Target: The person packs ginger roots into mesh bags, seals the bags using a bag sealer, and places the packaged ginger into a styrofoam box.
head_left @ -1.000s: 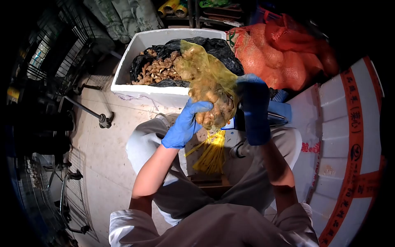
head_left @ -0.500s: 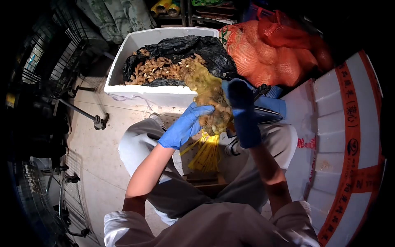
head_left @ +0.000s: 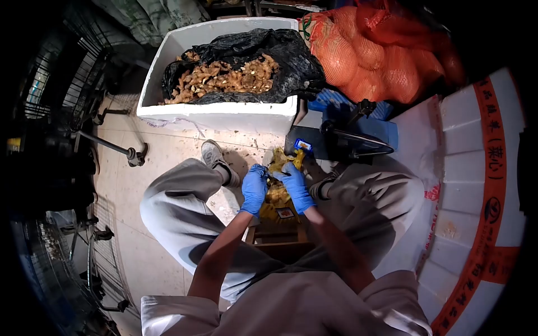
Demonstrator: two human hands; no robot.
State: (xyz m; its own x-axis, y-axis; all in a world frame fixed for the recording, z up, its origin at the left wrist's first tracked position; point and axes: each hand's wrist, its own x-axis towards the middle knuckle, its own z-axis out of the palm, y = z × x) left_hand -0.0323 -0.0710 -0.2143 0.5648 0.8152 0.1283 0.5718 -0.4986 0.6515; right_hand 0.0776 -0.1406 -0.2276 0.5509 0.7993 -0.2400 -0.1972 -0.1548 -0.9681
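Between my knees, a yellow mesh bag [head_left: 277, 195] with brownish lumps inside, which look like ginger, sits low over a wooden stool or frame [head_left: 280, 246]. My blue-gloved left hand [head_left: 255, 189] is closed at the bag's left side, near its gathered upper part. From the right, my blue-gloved right hand [head_left: 296, 187] pinches the same gathered mesh, its fingertips close to the left ones. A small blue label [head_left: 303, 145] shows on the loose yellow mesh beyond my hands. More yellow mesh with a printed tag [head_left: 285, 213] lies beneath.
A white foam box [head_left: 218, 116] lined with black plastic [head_left: 297, 61] holds ginger [head_left: 224, 78] ahead. Red mesh sacks [head_left: 370, 56] sit at the back right. White foam boxes with orange tape [head_left: 487, 157] stand on the right. Wire racks [head_left: 84, 84] line the left.
Both hands have come down and closer together, bringing the filled mesh bag from beside the foam box to low between my knees. My right hand now grips the mesh. The view has shifted slightly.
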